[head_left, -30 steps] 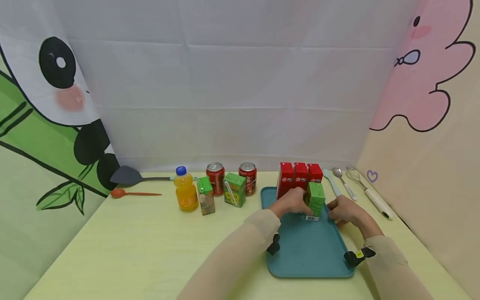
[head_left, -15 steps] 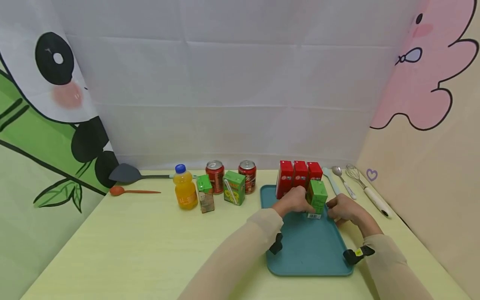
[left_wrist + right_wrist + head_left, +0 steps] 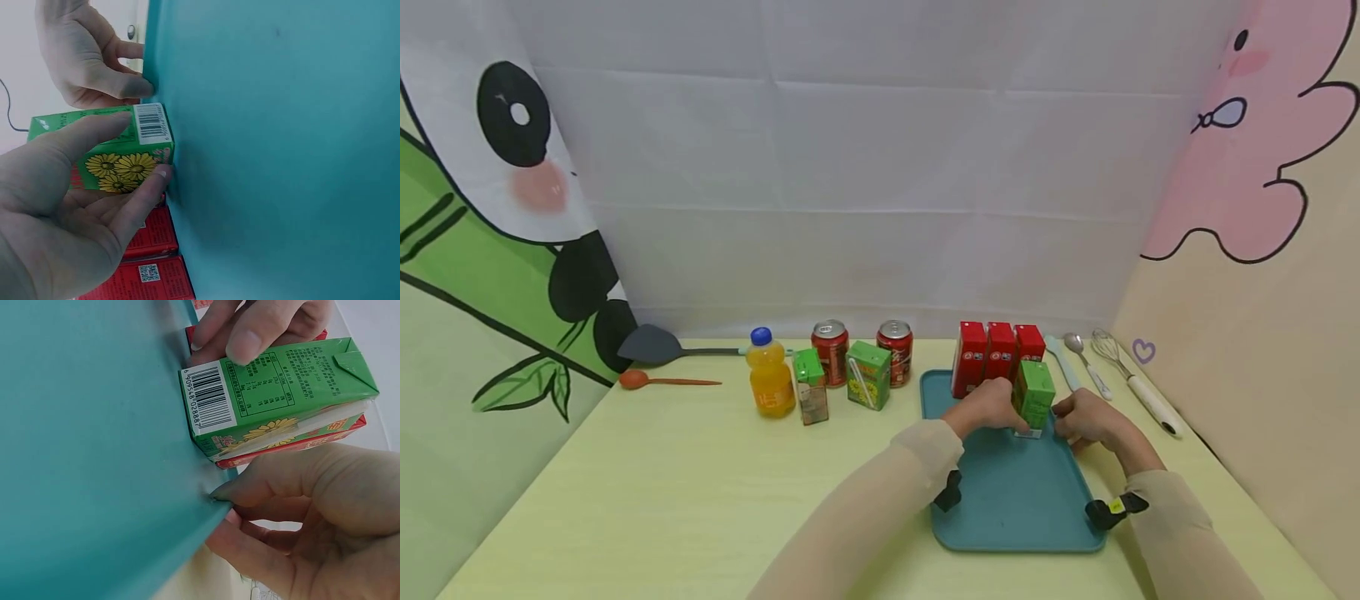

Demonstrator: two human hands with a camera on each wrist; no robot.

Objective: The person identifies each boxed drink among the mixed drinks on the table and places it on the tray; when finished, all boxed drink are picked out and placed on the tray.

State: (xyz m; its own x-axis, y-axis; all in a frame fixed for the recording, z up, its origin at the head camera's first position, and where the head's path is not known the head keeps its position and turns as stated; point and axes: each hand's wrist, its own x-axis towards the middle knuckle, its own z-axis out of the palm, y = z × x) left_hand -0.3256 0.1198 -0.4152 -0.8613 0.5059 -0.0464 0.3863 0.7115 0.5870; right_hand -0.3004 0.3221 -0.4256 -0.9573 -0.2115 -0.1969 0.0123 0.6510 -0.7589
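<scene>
My left hand (image 3: 990, 407) grips a green juice carton (image 3: 1034, 392) with yellow flowers, thumb on its barcode side and fingers on the flower side, as the left wrist view shows. The carton stands upright on the blue tray (image 3: 1018, 508), close to its right rim. Behind it, several red cartons (image 3: 972, 358) stand in a row at the tray's far end. My right hand (image 3: 1088, 419) pinches the tray's right rim between thumb and fingers; in the right wrist view the thumb (image 3: 240, 487) lies over the edge, with fingers beneath.
Left of the tray stand an orange juice bottle (image 3: 771, 379), two green cartons (image 3: 868, 377) and two red cans (image 3: 895, 354). A dark spatula (image 3: 655, 347) and an orange spoon (image 3: 636, 380) lie far left. A metal spoon (image 3: 1088, 367) and a whisk (image 3: 1138, 383) lie right.
The green carton has shifted very slightly to the right in the left hand's grip. The right hand stays on the tray rim; the rest looks the same apart from slight camera motion.
</scene>
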